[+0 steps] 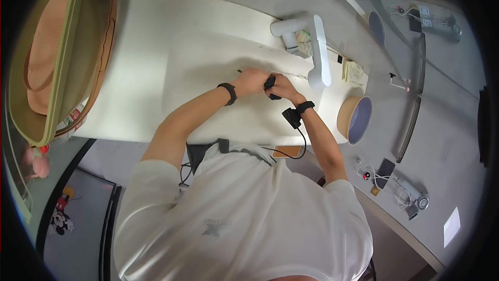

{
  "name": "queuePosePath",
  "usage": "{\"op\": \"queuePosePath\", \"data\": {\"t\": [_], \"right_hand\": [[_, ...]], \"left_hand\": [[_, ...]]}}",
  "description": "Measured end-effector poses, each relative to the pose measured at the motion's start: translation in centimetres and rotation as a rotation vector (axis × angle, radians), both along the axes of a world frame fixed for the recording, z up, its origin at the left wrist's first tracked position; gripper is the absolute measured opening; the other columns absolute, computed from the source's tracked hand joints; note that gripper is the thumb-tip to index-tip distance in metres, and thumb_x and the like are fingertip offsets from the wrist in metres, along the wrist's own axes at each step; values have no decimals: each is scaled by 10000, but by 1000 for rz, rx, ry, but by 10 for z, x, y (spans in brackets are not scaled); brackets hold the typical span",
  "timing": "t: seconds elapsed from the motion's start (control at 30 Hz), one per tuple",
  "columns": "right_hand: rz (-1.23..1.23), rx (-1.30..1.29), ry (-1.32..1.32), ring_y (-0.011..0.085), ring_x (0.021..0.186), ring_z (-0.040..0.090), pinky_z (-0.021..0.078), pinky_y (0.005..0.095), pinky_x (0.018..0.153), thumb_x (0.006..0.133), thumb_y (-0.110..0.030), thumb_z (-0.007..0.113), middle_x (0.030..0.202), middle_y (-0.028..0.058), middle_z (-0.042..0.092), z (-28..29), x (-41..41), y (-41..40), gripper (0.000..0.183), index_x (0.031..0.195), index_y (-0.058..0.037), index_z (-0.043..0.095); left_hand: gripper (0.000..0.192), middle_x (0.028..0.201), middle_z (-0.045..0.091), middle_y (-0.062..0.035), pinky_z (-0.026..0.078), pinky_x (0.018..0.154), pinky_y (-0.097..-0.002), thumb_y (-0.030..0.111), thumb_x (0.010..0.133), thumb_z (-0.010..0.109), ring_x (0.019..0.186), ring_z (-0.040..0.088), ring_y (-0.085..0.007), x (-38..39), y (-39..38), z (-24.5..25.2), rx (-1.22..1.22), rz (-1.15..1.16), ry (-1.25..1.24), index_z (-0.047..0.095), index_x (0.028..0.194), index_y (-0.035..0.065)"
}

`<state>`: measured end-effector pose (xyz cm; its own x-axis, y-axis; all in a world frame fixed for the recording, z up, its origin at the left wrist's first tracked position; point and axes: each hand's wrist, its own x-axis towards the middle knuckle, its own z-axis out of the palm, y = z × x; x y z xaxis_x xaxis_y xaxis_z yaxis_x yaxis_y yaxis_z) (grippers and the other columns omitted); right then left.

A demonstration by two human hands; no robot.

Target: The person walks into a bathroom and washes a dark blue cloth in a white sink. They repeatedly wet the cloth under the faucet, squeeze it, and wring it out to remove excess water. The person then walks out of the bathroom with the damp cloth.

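Both my hands meet above a white tabletop, close to its middle. My left hand is closed in a fist, and the short tip of a thin dark object pokes out on its left side. What the rest of that object looks like is hidden by my fingers. A small black object is gripped in my right hand, touching or nearly touching the left. I cannot tell what kind of object it is. Black bands circle both wrists, and a black box with a cable hangs by the right one.
A white jointed desk lamp stands beyond my right hand. Right of it are a pale yellow packet and a round beige container. Large tan and olive basins lean at the left. A grey device with cables lies far right.
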<state>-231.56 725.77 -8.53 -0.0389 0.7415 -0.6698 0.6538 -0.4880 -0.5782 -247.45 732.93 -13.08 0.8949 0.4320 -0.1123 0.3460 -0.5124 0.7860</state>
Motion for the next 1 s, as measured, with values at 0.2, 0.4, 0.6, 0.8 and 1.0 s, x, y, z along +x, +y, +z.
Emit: {"op": "queuePosePath", "data": {"t": [0.2,0.4,0.6,0.8,1.0], "right_hand": [[-312,27,115,137,798,619,490,271,743,726,-310,790,887,52,650,10,-25,-44,464,1022,-6,602],[-703,-4,411,143,840,627,501,277,747,860,-498,625,955,66,654,-3,-22,-96,551,1092,2,607],[-926,125,572,154,868,619,514,297,731,869,-606,533,966,81,643,-17,-27,-123,677,1057,40,607],[-1293,168,689,170,568,556,502,297,663,906,-526,531,636,58,561,-19,-23,-135,481,810,-57,574],[-1623,401,1404,204,708,523,450,313,765,862,-474,608,761,58,562,-13,-8,-155,377,831,-102,557]], "left_hand": [[619,1034,608,-177,497,740,-417,210,681,758,866,623,-325,-36,-23,-4,-113,149,-134,492,1228,96],[354,861,612,-91,451,670,-314,274,822,683,719,556,-183,-66,-33,21,-466,247,-72,573,1065,41],[278,747,591,1,407,628,-276,286,929,564,704,530,-116,-73,-57,41,-606,227,-182,636,914,19],[238,836,609,0,431,722,-252,252,955,537,768,552,-100,-43,-57,139,-820,344,-323,619,978,29],[266,966,639,-67,491,844,-317,255,979,498,913,602,-147,-24,-54,208,-971,341,-568,582,1046,11]]}}
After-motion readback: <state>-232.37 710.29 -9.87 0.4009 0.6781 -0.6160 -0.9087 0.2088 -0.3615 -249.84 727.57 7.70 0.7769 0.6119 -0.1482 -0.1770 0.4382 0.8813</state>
